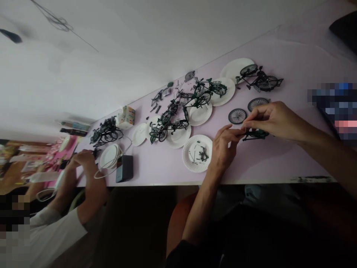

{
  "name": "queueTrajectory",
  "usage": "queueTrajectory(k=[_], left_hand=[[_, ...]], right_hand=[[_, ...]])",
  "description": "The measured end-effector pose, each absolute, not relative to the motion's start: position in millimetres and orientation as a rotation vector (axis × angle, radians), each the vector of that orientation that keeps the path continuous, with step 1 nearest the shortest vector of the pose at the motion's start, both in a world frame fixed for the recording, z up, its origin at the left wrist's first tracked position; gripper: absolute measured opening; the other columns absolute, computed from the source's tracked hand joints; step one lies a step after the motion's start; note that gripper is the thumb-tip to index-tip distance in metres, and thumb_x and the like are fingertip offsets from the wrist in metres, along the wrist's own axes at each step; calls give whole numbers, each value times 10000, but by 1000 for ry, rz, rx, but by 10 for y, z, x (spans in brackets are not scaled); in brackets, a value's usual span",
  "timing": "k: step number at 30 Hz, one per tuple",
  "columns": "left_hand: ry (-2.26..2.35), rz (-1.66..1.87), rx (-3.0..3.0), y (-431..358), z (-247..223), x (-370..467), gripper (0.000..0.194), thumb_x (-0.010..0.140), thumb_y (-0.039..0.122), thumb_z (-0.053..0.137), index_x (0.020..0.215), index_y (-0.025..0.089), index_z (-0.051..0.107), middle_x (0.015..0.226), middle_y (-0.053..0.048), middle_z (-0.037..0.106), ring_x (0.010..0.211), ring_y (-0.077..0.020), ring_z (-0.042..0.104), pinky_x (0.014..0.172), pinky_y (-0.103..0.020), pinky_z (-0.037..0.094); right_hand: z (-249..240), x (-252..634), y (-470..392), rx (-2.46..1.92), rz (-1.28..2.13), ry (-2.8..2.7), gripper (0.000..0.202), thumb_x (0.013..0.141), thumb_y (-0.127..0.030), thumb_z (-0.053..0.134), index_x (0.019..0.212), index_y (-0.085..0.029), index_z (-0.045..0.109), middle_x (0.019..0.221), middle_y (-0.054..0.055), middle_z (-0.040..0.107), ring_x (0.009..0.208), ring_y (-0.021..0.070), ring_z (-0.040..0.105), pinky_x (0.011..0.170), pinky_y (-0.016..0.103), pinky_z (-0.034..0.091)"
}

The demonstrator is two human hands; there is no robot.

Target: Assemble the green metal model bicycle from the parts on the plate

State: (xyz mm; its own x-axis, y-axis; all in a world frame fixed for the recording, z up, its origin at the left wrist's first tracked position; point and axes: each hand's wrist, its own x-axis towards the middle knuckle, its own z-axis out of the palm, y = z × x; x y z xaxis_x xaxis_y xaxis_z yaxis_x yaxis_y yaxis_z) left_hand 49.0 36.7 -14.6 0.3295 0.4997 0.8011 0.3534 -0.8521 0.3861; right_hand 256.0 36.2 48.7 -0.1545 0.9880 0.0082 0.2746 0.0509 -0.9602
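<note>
My left hand (pixel 225 147) is closed, its fingertips pinched at the left end of a small dark green model bicycle frame (pixel 256 134). Thumb and forefinger of my right hand (pixel 269 118) meet just above that same end, pinching something too small to make out. Part of the frame is hidden beneath my right hand. Two loose spoked wheels lie behind: one wheel (pixel 237 116) in plain sight, the other wheel (pixel 258 103) partly covered by my right hand. Beside my left wrist, a fluted paper plate (pixel 188 158) carries small dark bicycle parts.
Model bicycles (pixel 170 119) stand across several paper plates, and another bicycle (pixel 262 80) lies at the far right. A tissue box (pixel 128 116), a black box-shaped device (pixel 124 168) with a white cable and stacked plates (pixel 109 155) are leftward, near a co-worker's hands (pixel 83 158).
</note>
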Motion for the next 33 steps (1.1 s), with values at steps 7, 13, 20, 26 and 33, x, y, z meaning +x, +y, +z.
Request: queueTrajectory(k=[7, 13, 20, 26, 33], left_hand=[[775, 1571, 2417, 367, -181, 503, 248, 1076, 157, 649, 1017, 264, 433, 1007, 27, 834, 962, -114, 818, 1033, -405, 684], [811, 1603, 2415, 381, -195, 481, 237, 1080, 164, 642, 1022, 250, 430, 1016, 25, 824, 958, -126, 816, 997, -439, 682], [785, 1576, 2433, 375, -173, 475, 214, 1101, 211, 620, 1024, 274, 430, 997, 37, 825, 913, -97, 806, 1009, -371, 668], [838, 1529, 2445, 369, -180, 461, 181, 1119, 219, 584, 1021, 265, 438, 1008, 38, 822, 906, -106, 804, 1013, -410, 657], [765, 1542, 2415, 378, -141, 412, 251, 999, 52, 724, 1028, 219, 538, 1046, 2, 834, 962, -117, 792, 887, -314, 582]], right_hand=[[447, 2582, 373, -1312, 1142, -1559, 360, 815, -589, 827, 818, -229, 827, 774, 55, 769, 741, 196, 708, 688, 349, 559], [447, 2592, 376, -1260, 1123, -1636, 384, 899, -607, 750, 998, -257, 871, 950, 62, 826, 828, 203, 740, 757, 361, 578], [388, 2601, 401, -1269, 1157, -1659, 334, 877, -571, 776, 933, -256, 874, 868, 55, 814, 763, 193, 717, 736, 360, 570], [407, 2594, 397, -1265, 1173, -1635, 329, 867, -563, 783, 947, -256, 868, 909, 57, 821, 827, 217, 734, 771, 375, 570], [451, 2600, 377, -1349, 1152, -1662, 340, 888, -501, 768, 997, -196, 870, 921, 89, 823, 834, 209, 707, 758, 349, 512]])
